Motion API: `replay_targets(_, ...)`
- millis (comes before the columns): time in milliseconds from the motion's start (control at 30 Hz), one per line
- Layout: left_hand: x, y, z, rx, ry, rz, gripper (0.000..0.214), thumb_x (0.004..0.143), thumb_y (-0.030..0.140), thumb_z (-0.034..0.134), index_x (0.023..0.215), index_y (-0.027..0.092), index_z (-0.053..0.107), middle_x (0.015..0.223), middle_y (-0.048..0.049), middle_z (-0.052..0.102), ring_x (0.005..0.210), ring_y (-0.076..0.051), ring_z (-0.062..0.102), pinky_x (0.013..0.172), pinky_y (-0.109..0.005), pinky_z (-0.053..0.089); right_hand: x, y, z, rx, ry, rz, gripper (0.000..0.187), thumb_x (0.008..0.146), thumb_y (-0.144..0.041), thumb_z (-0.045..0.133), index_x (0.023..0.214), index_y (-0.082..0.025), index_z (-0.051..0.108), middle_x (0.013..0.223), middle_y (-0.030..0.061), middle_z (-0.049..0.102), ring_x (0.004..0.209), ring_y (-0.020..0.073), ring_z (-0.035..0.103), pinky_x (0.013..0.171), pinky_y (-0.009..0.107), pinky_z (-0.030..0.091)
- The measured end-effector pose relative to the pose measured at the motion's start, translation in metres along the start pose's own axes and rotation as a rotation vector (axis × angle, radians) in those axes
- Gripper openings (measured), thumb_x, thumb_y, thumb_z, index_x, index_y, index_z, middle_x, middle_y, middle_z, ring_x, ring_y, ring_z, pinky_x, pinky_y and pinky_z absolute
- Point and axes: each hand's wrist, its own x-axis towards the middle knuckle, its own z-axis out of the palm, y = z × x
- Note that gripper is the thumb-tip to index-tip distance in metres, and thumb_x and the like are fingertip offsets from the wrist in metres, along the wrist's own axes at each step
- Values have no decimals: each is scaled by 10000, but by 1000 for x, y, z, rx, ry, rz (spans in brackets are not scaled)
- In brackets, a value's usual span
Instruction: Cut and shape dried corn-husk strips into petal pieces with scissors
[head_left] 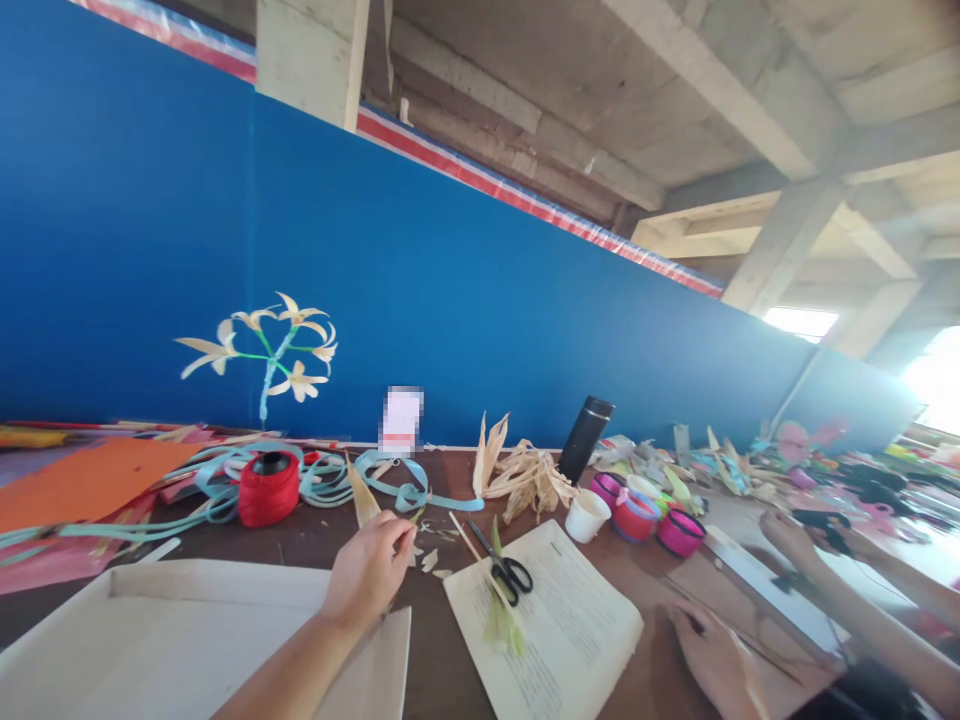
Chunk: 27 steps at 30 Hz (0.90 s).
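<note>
My left hand point(367, 572) is over the table by the right end of a white tray point(225, 580), its fingers pinched together. Whatever lies between the fingertips is hidden. A pale dried corn husk strip point(363, 494) shows just behind the knuckles; I cannot tell whether it is held. My right hand point(712, 655) is low at the right with fingers curled; its contents cannot be made out. Between the hands lies a printed sheet point(577, 610), bearing black-handled scissors point(511, 578), a thin stick point(466, 537) and a greenish husk piece point(504, 625).
A red twine spool point(268, 492) and light-blue ribbon point(442, 502) lie at the back left, beneath a husk flower point(274, 360). Dried husks point(525, 475), a white cup point(587, 515), ribbon rolls point(681, 532) and a black bottle point(585, 440) stand farther back. Another person's arms point(847, 590) reach in at right.
</note>
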Motion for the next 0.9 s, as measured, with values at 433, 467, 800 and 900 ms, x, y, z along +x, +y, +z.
replay_targets(433, 1, -4, 1, 30, -23, 12, 320, 857, 363, 315, 823, 247, 611, 800, 4, 607, 705, -114, 575, 589, -184, 365, -9, -7, -1, 34, 33, 31, 379, 801, -411, 347, 985, -270, 647, 1005, 42, 674, 905, 254, 616, 715, 319, 456)
replay_targets(467, 1, -4, 1, 32, -27, 10, 321, 857, 368, 314, 828, 249, 610, 803, 5, 607, 702, -113, 577, 585, -184, 363, -9, -7, -1, 38, 36, 27, 377, 804, -410, 343, 985, -273, 645, 1013, 40, 671, 913, 255, 612, 724, 322, 453)
replay_targets(800, 2, -5, 0, 55, -70, -24, 321, 845, 401, 323, 867, 262, 612, 873, 11, 614, 722, -114, 578, 585, -186, 366, -7, -8, -8, 49, 48, -35, 349, 804, -372, 379, 944, -252, 675, 931, 16, 697, 853, 213, 628, 702, 264, 453)
replay_targets(900, 3, -4, -2, 56, -94, -41, 324, 842, 409, 322, 870, 269, 614, 874, 15, 615, 724, -116, 581, 579, -185, 363, 1, -2, -17, 28, 58, -29, 344, 795, -320, 380, 957, -250, 675, 947, 8, 694, 841, 193, 630, 698, 245, 451)
